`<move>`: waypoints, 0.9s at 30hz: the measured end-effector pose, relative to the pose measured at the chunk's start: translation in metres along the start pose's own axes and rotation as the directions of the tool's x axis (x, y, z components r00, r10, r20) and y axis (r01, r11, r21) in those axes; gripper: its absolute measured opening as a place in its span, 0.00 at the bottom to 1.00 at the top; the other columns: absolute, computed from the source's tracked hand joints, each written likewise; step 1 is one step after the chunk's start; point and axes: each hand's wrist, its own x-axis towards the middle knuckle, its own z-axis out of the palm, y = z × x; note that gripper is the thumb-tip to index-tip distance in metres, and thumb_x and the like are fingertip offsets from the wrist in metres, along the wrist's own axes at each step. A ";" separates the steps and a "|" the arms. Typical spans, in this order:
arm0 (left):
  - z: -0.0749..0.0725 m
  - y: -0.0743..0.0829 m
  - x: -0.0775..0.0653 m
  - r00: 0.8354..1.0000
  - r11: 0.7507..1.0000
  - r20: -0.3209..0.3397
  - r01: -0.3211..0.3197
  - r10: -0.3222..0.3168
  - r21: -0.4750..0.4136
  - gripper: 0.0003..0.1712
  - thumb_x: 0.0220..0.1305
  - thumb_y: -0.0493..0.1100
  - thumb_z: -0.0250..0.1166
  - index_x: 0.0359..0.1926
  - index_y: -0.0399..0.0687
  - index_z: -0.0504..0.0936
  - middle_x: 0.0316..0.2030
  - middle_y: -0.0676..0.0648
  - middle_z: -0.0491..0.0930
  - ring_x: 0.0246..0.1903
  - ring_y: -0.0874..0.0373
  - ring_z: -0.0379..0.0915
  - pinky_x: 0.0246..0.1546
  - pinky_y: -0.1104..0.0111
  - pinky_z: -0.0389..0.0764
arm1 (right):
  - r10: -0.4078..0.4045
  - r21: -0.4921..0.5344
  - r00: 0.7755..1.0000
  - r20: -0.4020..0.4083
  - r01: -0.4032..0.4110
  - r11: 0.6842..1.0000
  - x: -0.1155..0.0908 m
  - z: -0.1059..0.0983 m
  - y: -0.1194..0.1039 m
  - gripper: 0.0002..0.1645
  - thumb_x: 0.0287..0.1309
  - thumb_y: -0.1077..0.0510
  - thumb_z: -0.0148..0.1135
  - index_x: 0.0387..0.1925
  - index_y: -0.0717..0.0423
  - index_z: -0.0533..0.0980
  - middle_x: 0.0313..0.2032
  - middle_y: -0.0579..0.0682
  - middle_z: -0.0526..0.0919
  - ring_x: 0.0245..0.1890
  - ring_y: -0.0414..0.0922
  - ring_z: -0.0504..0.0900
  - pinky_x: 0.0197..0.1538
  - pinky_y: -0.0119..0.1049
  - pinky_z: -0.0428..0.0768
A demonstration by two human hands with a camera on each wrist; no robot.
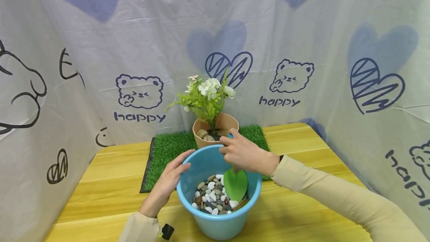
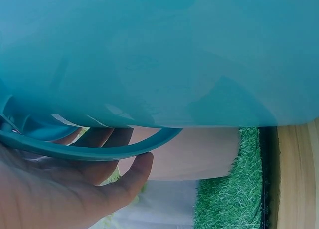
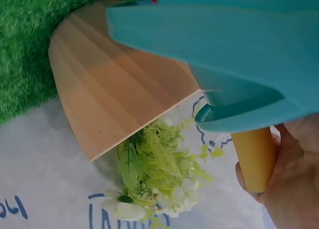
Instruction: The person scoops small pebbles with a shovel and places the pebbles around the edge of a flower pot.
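A light-blue bucket (image 1: 220, 227) stands on the table, with white, grey and brown pebbles (image 1: 211, 193) across its bottom. My left hand (image 1: 166, 180) holds the bucket's left side, thumb near the rim. In the left wrist view, its fingers reach behind the curved blue bucket handle (image 2: 104, 153). Over the far right rim, my right hand (image 1: 246, 154) grips a small garden trowel by its yellow handle (image 3: 255, 159). The trowel's green blade (image 1: 236, 186) points down inside the bucket, its tip at the pebbles.
Behind the bucket, a peach flowerpot (image 3: 119, 84) with larger stones and an artificial plant with white flowers (image 1: 208, 92) stands on a green turf mat (image 1: 171, 146). The wooden table (image 1: 114, 174) is enclosed by a white printed curtain (image 1: 161, 40) at the back and sides.
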 end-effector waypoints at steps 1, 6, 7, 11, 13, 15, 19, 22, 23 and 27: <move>0.000 0.000 0.000 1.000 1.000 -0.002 0.002 -0.002 0.001 0.27 0.75 0.44 0.50 0.72 0.51 0.64 0.66 0.39 0.69 0.60 0.42 0.73 0.53 0.53 0.81 | -0.003 0.018 1.000 0.010 0.003 1.000 0.001 0.001 0.000 0.22 0.34 0.29 0.73 0.15 0.39 0.79 0.27 0.37 0.75 0.35 0.44 0.62 0.42 0.44 0.58; 0.000 -0.001 0.000 1.000 1.000 -0.008 -0.001 0.001 0.011 0.27 0.75 0.45 0.51 0.72 0.51 0.64 0.66 0.39 0.70 0.60 0.43 0.73 0.53 0.55 0.81 | -0.015 0.125 0.999 0.034 0.010 0.992 0.003 0.009 0.001 0.23 0.35 0.31 0.75 0.10 0.38 0.75 0.26 0.37 0.76 0.34 0.43 0.63 0.41 0.44 0.54; 0.000 -0.001 0.000 1.000 1.000 -0.009 -0.004 0.004 0.013 0.27 0.75 0.45 0.51 0.72 0.51 0.64 0.66 0.39 0.70 0.60 0.43 0.73 0.53 0.55 0.81 | -0.019 0.147 0.999 0.033 0.014 0.989 0.003 0.011 0.001 0.23 0.35 0.31 0.75 0.10 0.37 0.75 0.26 0.37 0.76 0.34 0.42 0.63 0.41 0.44 0.54; 0.000 -0.001 0.000 1.000 1.000 -0.008 -0.010 0.010 0.010 0.26 0.75 0.45 0.51 0.71 0.52 0.65 0.66 0.40 0.70 0.60 0.43 0.73 0.53 0.54 0.81 | -0.031 0.192 0.999 0.027 0.025 0.981 0.006 0.014 0.003 0.21 0.33 0.29 0.75 0.10 0.35 0.78 0.27 0.36 0.76 0.34 0.42 0.62 0.41 0.44 0.54; 0.000 -0.002 0.000 1.000 1.000 -0.006 -0.010 0.010 0.005 0.26 0.75 0.45 0.51 0.71 0.52 0.65 0.66 0.40 0.70 0.60 0.43 0.73 0.53 0.54 0.81 | -0.034 0.209 0.999 0.029 0.027 0.978 0.007 0.014 0.005 0.20 0.32 0.28 0.75 0.12 0.34 0.80 0.27 0.35 0.77 0.34 0.42 0.62 0.41 0.44 0.54; 0.000 -0.002 0.001 1.000 1.000 -0.004 -0.007 0.007 0.000 0.26 0.75 0.45 0.51 0.71 0.52 0.65 0.66 0.40 0.70 0.60 0.43 0.73 0.53 0.54 0.81 | -0.039 0.217 0.999 0.036 0.030 0.976 0.008 0.014 0.007 0.19 0.32 0.28 0.74 0.14 0.33 0.83 0.28 0.35 0.77 0.34 0.42 0.61 0.41 0.44 0.54; 0.000 -0.003 0.001 1.000 1.000 -0.007 -0.004 0.004 -0.006 0.26 0.74 0.45 0.51 0.71 0.51 0.65 0.65 0.40 0.71 0.59 0.43 0.74 0.52 0.54 0.82 | -0.051 0.220 0.998 0.049 0.039 0.975 0.009 0.011 0.010 0.19 0.33 0.28 0.74 0.18 0.34 0.85 0.29 0.35 0.78 0.34 0.42 0.62 0.41 0.43 0.56; 0.000 -0.003 0.001 1.000 1.000 -0.008 -0.005 0.005 -0.006 0.26 0.74 0.46 0.52 0.71 0.52 0.65 0.65 0.40 0.71 0.59 0.43 0.74 0.51 0.54 0.82 | -0.052 0.238 0.996 0.073 0.033 0.971 0.009 0.006 0.012 0.18 0.33 0.29 0.76 0.19 0.33 0.86 0.30 0.34 0.79 0.34 0.41 0.62 0.41 0.43 0.57; 0.000 -0.003 0.001 1.000 1.000 -0.008 -0.006 0.006 -0.005 0.27 0.74 0.46 0.52 0.71 0.52 0.65 0.65 0.40 0.71 0.59 0.43 0.74 0.52 0.55 0.82 | -0.053 0.250 0.995 0.082 0.031 0.968 0.009 0.004 0.013 0.17 0.33 0.30 0.76 0.19 0.33 0.86 0.30 0.34 0.79 0.34 0.41 0.62 0.42 0.43 0.57; -0.001 -0.003 0.001 1.000 1.000 -0.012 -0.005 0.005 0.000 0.26 0.74 0.46 0.52 0.71 0.53 0.66 0.66 0.40 0.71 0.59 0.43 0.74 0.52 0.55 0.82 | -0.061 0.323 0.991 0.117 0.021 0.946 0.009 0.000 0.015 0.16 0.31 0.32 0.79 0.19 0.33 0.87 0.32 0.32 0.81 0.34 0.40 0.62 0.43 0.43 0.59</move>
